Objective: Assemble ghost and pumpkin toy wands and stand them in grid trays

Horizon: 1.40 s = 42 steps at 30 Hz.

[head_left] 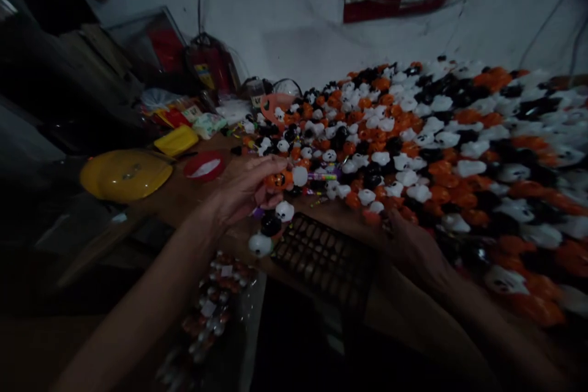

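My left hand (250, 190) is closed round a small orange pumpkin piece (279, 180), beside a white piece (300, 176) and a thin bright-coloured stick (323, 177) that points right. White and black pieces (271, 223) hang just below that hand. My right hand (404, 233) lies at the near edge of a big heap of orange, white and black figures (390, 128); its fingers are dark and blurred, and what they touch cannot be made out. Between the hands sits a dark gridded tray (326, 251).
On the left of the wooden table (179, 196) are a yellow domed object (126, 176), a yellow block (176, 140) and a red dish (204, 165). Bagged pieces (211, 300) hang below the front edge. A fire extinguisher (214, 67) stands by the wall.
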Each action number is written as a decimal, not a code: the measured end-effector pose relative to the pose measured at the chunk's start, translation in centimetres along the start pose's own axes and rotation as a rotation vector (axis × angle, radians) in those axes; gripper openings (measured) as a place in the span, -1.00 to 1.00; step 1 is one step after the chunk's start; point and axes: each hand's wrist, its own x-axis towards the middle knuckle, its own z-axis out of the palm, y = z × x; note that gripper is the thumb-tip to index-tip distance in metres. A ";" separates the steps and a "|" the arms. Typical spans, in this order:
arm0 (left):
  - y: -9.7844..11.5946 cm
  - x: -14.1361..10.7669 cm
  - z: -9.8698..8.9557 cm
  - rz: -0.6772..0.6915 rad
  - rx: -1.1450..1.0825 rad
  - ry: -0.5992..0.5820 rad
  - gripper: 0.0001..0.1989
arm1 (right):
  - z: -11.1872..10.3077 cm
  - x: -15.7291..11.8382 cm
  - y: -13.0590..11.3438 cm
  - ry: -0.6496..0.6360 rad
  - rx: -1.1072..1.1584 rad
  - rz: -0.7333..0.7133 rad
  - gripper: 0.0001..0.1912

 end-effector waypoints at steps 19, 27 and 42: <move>-0.2 3.0 2.5 0.100 0.989 0.014 -0.58 | 1.2 4.6 -7.0 -0.265 0.797 -0.231 -0.70; -4.9 -0.8 -1.2 0.257 1.128 0.277 -0.66 | 5.2 6.0 -8.3 -0.107 0.776 -0.153 -0.81; -7.6 -1.3 -1.6 0.143 1.161 0.086 -0.52 | 8.4 7.4 -9.5 -0.070 0.813 -0.197 -0.78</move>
